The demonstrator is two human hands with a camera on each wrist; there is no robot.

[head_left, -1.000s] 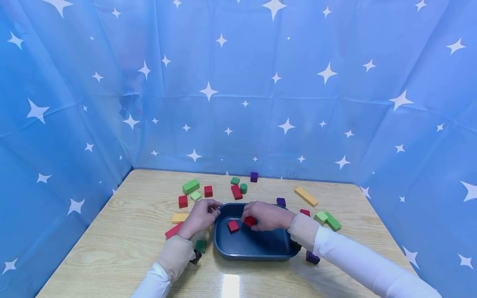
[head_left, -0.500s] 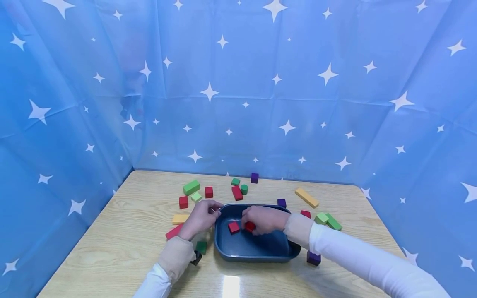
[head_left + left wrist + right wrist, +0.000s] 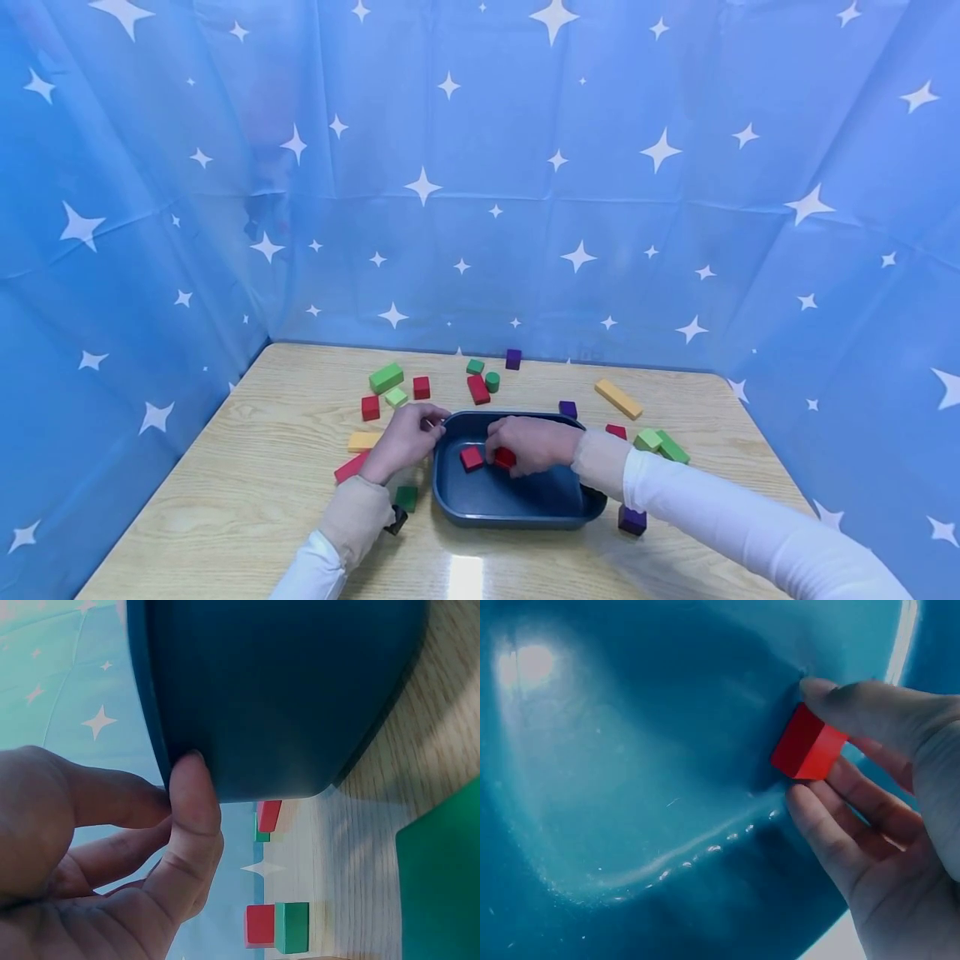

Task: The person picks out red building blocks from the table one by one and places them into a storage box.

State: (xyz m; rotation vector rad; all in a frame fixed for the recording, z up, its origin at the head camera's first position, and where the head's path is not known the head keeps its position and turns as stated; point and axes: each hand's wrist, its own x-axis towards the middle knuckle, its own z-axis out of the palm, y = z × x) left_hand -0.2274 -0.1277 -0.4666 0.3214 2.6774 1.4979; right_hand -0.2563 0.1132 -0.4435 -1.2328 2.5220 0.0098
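A dark blue rectangular tray (image 3: 495, 503) stands on the wooden table. My left hand (image 3: 403, 440) pinches its left far rim between thumb and fingers, seen close up on the tray's wall (image 3: 277, 690) in the left wrist view. Inside the tray, my right hand (image 3: 534, 443) holds a red block (image 3: 810, 746) between thumb and fingers, low over or on the tray floor; I cannot tell which. A second red block (image 3: 471, 458) lies in the tray, just left of that hand.
Left of the tray lie a dark green block (image 3: 406, 498), a yellow block (image 3: 363, 442) and a long red block (image 3: 350, 467). Several more blocks lie behind. On the right are a purple block (image 3: 632, 521) and a light green block (image 3: 647, 440). A starry blue curtain (image 3: 480, 250) surrounds the table.
My right hand has shifted slightly left and down inside the tray, staying at the red block. The left hand keeps its grip on the rim. The head view has tilted very slightly.
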